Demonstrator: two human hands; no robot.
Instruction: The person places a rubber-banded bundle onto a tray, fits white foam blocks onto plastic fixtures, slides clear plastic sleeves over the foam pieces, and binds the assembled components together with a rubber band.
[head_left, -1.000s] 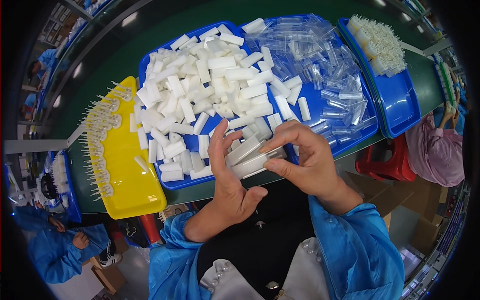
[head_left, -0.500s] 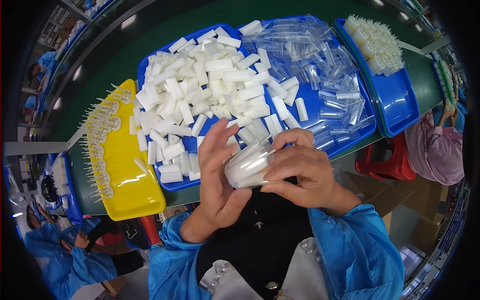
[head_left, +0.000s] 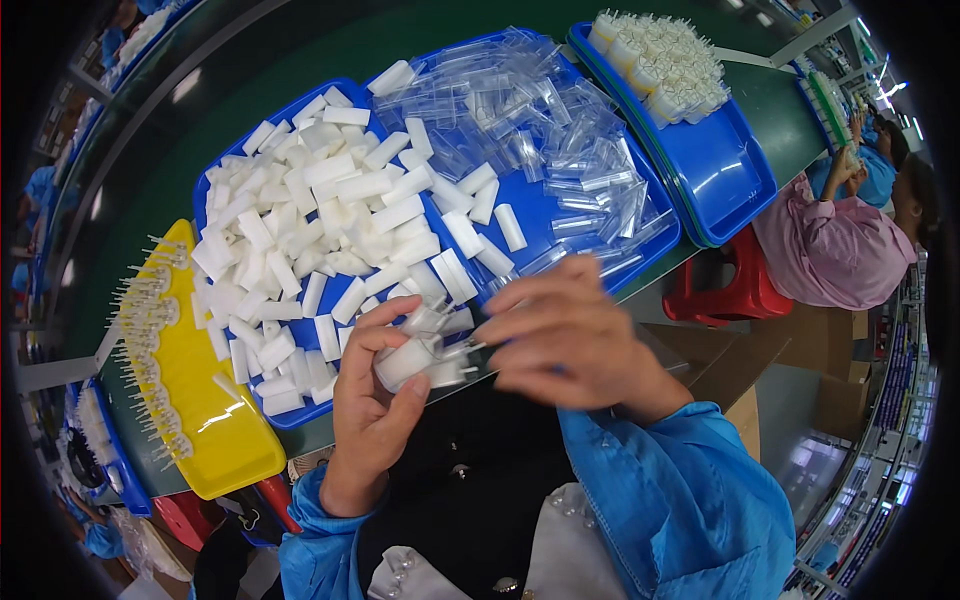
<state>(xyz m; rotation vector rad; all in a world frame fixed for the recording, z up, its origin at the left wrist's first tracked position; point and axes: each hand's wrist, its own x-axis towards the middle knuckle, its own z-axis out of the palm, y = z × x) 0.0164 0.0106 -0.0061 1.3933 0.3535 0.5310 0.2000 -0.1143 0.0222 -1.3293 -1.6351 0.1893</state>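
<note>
In my left hand (head_left: 372, 405), a small bundle of clear plastic tubes with white block pieces (head_left: 408, 362) is held between thumb and fingers. Blur hides how many pieces there are. My right hand (head_left: 568, 345) hovers just to the right of the bundle, smeared by motion, so I cannot make out its grip. Beyond the hands, a heap of white foam-like blocks (head_left: 330, 190) fills a blue tray (head_left: 290, 418). Right of that heap, clear plastic tubes (head_left: 500, 95) lie piled in another blue tray (head_left: 525, 235).
At left, a yellow tray (head_left: 235, 450) carries a row of white pieces with thin stems (head_left: 150, 350). Stacked blue trays (head_left: 715, 190) at right hold bundled white pieces (head_left: 660, 65). A red stool (head_left: 725, 285) and a person in pink (head_left: 835, 240) are beyond the table edge.
My right hand has come away from the bundle to the right, while my left hand keeps it and has tilted it. The whole view has shifted, so the trays appear farther left.
</note>
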